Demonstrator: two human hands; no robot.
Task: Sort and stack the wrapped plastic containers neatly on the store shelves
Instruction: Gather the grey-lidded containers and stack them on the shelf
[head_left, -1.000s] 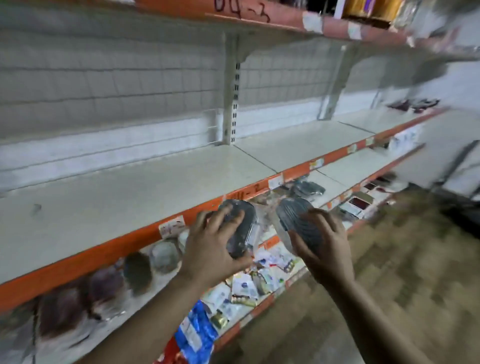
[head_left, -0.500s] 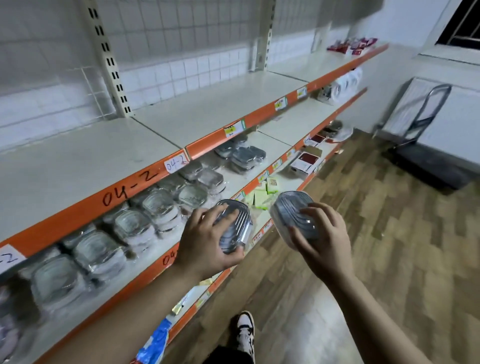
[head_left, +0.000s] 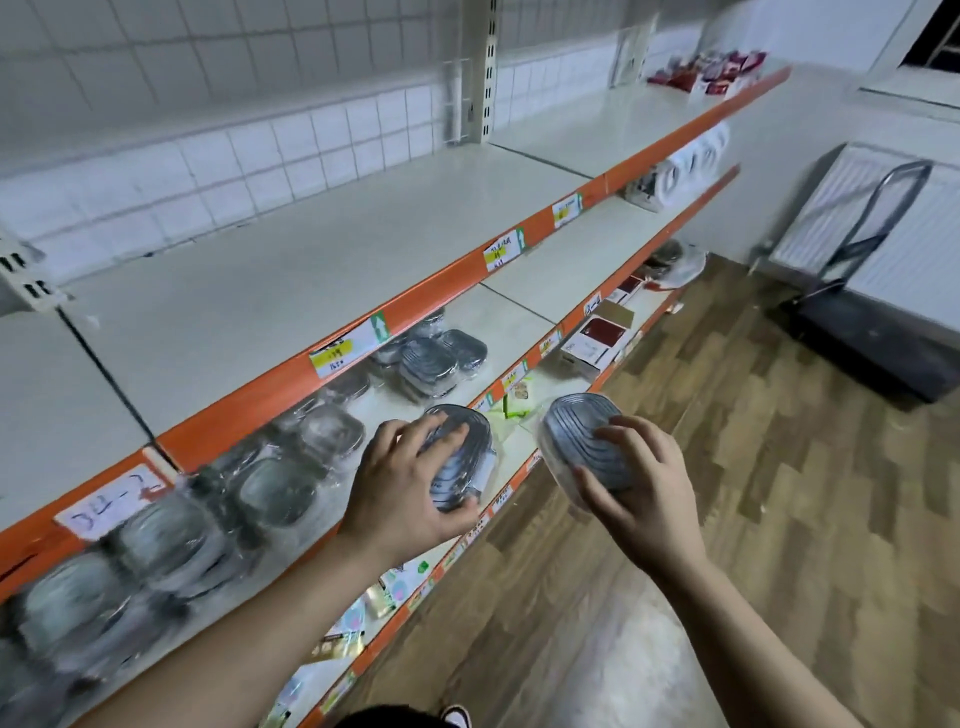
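My left hand grips a wrapped oval plastic container with a grey ribbed lid, held over the front of the middle shelf. My right hand grips a second wrapped oval container, tilted on edge out over the aisle, just past the shelf's orange edge. More wrapped containers lie in rows on the middle shelf to the left, and a small stack of oval ones sits further back.
The white top shelf with its orange front strip and price tags overhangs the middle one. The bottom shelf holds red-and-white boxes and small packets. A folded hand trolley stands on the wooden floor at right.
The view has swung down and closer to the shelves. Both hands keep their containers; the left one has moved in over the middle shelf.
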